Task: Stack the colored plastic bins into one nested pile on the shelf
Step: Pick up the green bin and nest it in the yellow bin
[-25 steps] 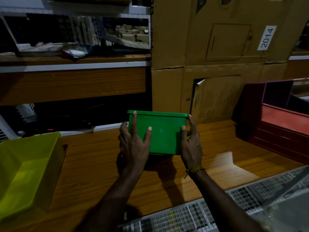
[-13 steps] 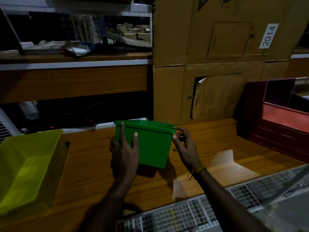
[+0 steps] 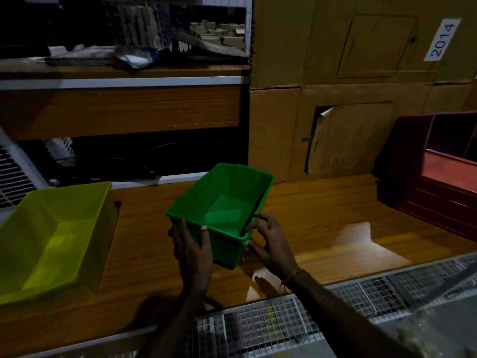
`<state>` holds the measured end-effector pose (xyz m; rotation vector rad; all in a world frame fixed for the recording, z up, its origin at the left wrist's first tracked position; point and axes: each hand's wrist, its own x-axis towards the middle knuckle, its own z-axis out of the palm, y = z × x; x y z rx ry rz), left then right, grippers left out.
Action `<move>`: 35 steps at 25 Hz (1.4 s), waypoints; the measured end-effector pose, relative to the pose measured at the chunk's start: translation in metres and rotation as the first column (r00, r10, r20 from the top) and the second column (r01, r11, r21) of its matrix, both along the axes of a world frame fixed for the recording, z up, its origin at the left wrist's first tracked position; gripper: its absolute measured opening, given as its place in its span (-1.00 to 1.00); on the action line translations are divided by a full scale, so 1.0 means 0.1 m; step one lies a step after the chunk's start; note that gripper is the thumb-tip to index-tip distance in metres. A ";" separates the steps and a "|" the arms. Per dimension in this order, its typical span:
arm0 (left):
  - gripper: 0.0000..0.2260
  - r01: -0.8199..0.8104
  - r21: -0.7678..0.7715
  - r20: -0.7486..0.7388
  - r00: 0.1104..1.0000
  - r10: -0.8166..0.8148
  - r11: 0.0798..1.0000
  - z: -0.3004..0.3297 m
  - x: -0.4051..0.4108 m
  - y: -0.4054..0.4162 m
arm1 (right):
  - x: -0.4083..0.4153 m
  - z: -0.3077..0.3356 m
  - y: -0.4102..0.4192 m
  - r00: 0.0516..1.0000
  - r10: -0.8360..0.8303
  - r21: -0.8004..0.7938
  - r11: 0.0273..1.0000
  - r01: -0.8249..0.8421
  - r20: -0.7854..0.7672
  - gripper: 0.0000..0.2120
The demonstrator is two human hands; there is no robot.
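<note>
A green plastic bin (image 3: 224,200) is upright with its mouth up, turned at an angle over the wooden shelf (image 3: 317,210). My left hand (image 3: 192,250) grips its near left wall, fingers over the rim. On the near right corner my right hand (image 3: 271,244) has its fingertips on the rim and the thumb under it. A larger yellow-green bin (image 3: 51,236) sits empty on the shelf at the left, apart from the green one. At the right edge stand a red bin (image 3: 449,177) and a purple bin (image 3: 454,133) behind it.
Cardboard boxes (image 3: 361,86) form a wall behind the shelf. An upper wooden shelf (image 3: 121,107) with clutter hangs at the back left. A wire mesh rack (image 3: 284,326) runs along the near edge. A white grille (image 3: 13,174) is at the far left.
The green bin was on edge with its bottom toward me; it has been tipped back, mouth up, and shifted left and nearer. Both hands moved with it.
</note>
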<state>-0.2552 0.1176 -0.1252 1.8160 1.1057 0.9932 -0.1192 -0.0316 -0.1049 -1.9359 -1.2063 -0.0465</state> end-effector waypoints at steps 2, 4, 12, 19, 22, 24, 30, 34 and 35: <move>-0.53 0.049 0.106 -0.128 0.991 -0.035 0.993 0.02 0.04 -0.16 | -0.04 -0.09 0.07 0.998 -0.009 -0.094 0.995 0.015 0.069 -0.67; -0.66 0.071 0.127 -0.186 0.981 -0.047 0.989 0.01 0.05 -0.30 | -0.07 -0.13 0.13 0.995 0.007 -0.149 0.989 0.008 0.101 -0.58; -0.80 0.237 0.290 -0.268 0.950 -0.159 0.927 -0.02 -0.21 -0.22 | 0.28 0.04 0.24 0.982 0.017 -0.353 0.934 0.050 0.186 -0.60; -0.80 0.085 0.442 -0.302 0.952 0.058 0.893 0.10 -0.51 0.16 | 0.33 0.21 0.50 0.908 0.102 -0.462 0.880 0.108 0.406 -0.51; -0.85 -0.042 0.378 -0.298 0.940 0.164 0.925 0.15 -0.54 0.25 | 0.42 0.26 0.46 0.916 -0.002 -0.461 0.864 0.203 0.401 -0.59; -0.81 -0.096 0.271 -0.290 0.941 0.177 0.958 0.16 -0.48 0.25 | 0.38 0.28 0.46 0.925 -0.034 -0.426 0.881 0.206 0.377 -0.62; -0.57 0.042 0.097 -0.386 0.922 -0.001 0.994 0.07 -0.01 -0.11 | 0.03 0.19 0.34 0.982 -0.183 -0.225 0.956 0.189 0.048 -0.51; -0.65 0.252 0.158 -0.468 0.871 -0.152 0.955 0.08 0.20 -0.49 | -0.08 0.25 0.23 0.981 -0.162 -0.046 0.986 0.158 -0.104 -0.61; -0.67 0.274 0.154 -0.479 0.861 -0.171 0.949 0.09 0.23 -0.55 | -0.10 0.26 0.21 0.972 -0.182 0.005 0.983 0.184 -0.147 -0.63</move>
